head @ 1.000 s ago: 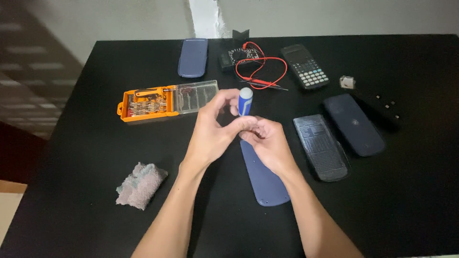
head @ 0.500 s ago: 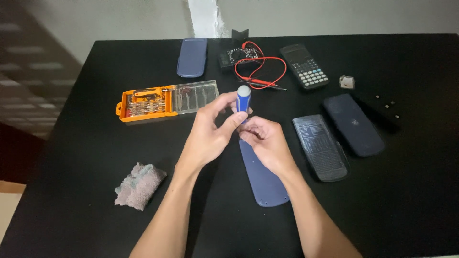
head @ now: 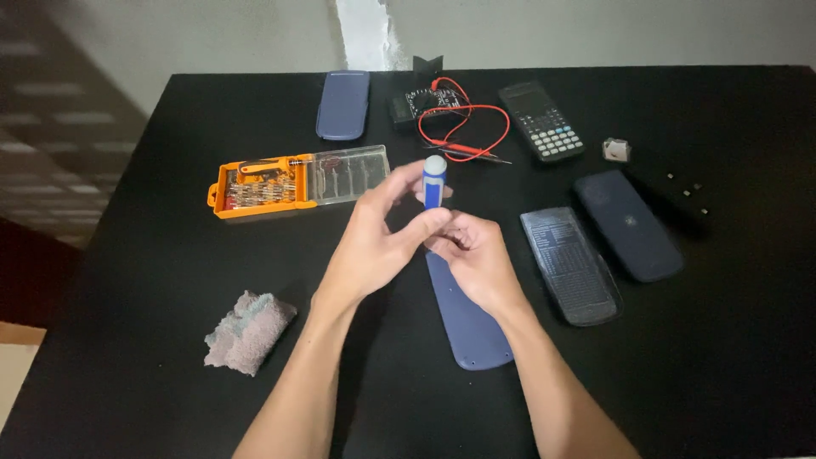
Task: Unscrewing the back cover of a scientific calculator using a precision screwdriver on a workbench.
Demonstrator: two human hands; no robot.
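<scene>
So the biggest thing here is the black table (head: 153,280), it fills pretty much the whole view. Both forearms come in from 6 o'clock and meet near the middle.

The left hand (head: 374,246) is wrapped around a blue screwdriver (head: 434,185) with a pale rounded cap. The handle stands about upright, poking up toward 12 o'clock out of the fingers, which are clenched on its lower part. The right hand (head: 478,259) is pressed right against the left one, fingers curled in at the bottom end of the screwdriver; can't tell if it's actually pinching the tip or a bit, that part is hidden.

Directly under the right hand, running toward 6 o'clock, lies a long dark blue back cover (head: 472,327). At about 3 o'clock from the hands is a dark calculator body (head: 569,265) lying face down, and just beside it another blue cover (head: 627,224).

At 10 o'clock sits an orange screwdriver bit case (head: 297,180) with a clear lid. Up at 12 o'clock there's a multimeter (head: 416,104) with red leads (head: 463,127) looped out, a third blue cover (head: 344,104) at 11, and a black calculator (head: 541,121) at 1 o'clock.

At 8 o'clock is a greyish crumpled cloth (head: 248,331). Smallest bits: a little white block (head: 616,150) and a few tiny screws (head: 684,183) out at 2 o'clock.
</scene>
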